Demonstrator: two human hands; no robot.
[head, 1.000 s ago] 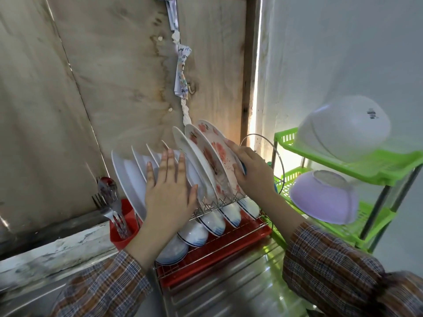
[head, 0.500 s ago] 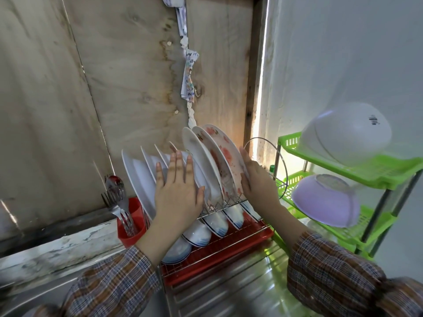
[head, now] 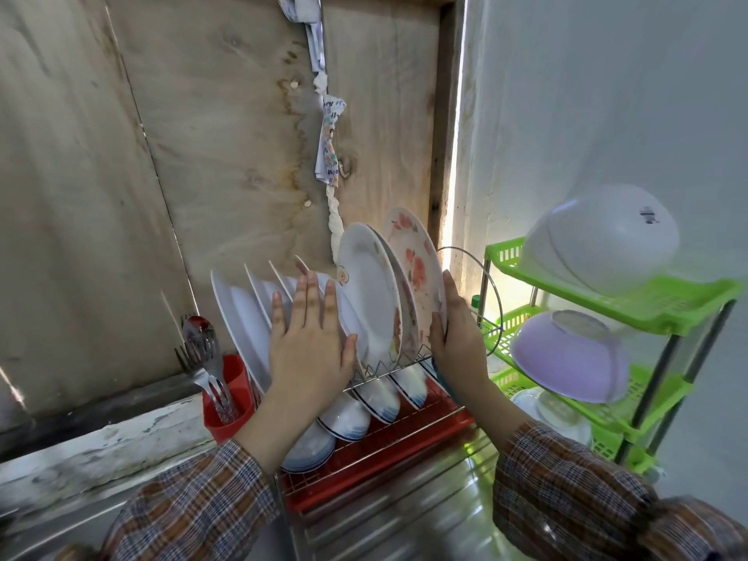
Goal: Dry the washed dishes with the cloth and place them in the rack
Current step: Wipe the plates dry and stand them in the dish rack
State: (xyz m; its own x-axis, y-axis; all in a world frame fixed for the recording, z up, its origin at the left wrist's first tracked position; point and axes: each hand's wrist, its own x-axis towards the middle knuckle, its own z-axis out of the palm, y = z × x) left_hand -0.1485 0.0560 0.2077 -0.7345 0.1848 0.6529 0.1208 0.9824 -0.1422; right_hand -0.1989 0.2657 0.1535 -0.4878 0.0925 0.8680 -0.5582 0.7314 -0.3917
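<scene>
The left hand (head: 311,342), fingers straight, is pressing flat on the white plates (head: 243,313), probably keeping them from tipping. The right hand (head: 457,338) is gripping the flowered plate (head: 419,265) by its rim, seemingly seating it upright in the rack (head: 388,447)

**Around the drying corner: wall, shelf and cutlery cup**

A stained plywood wall (head: 226,155) fills the background. Crumpled paper scraps (head: 330,151) are stuffed down one of its seams. At its right edge a narrow strip of daylight (head: 453,196) shows beside a pale painted wall (head: 607,95).

A green plastic shelf unit (head: 668,301) stands against that wall. A white bowl (head: 599,249) lies upturned on its top tier and a lilac bowl (head: 566,358) is tipped on the tier below. Paler dishes on the lowest tier are too blurred to tell apart.

At the left, a red cup (head: 230,419) holds a spoon (head: 194,325) and forks (head: 202,358), handles down. It stands near a weathered, peeling ledge (head: 101,451). A ribbed steel worktop (head: 404,528) runs along the bottom.
</scene>
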